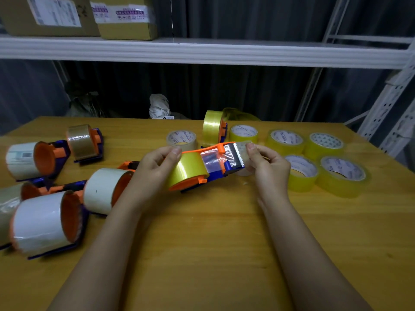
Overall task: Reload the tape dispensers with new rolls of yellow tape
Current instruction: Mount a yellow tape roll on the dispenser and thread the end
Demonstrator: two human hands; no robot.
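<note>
An orange and blue tape dispenser is held above the wooden table, loaded with a yellow tape roll. My left hand grips the roll end of the dispenser. My right hand pinches the tape's loose end, drawn out over the serrated blade. Several fresh yellow rolls lie flat at the right. Another dispenser with yellow tape stands upright behind.
Several dispensers holding whitish or clear rolls crowd the table's left side. A pale roll lies behind my hands. A white shelf with cardboard boxes hangs overhead; a metal rack stands at right.
</note>
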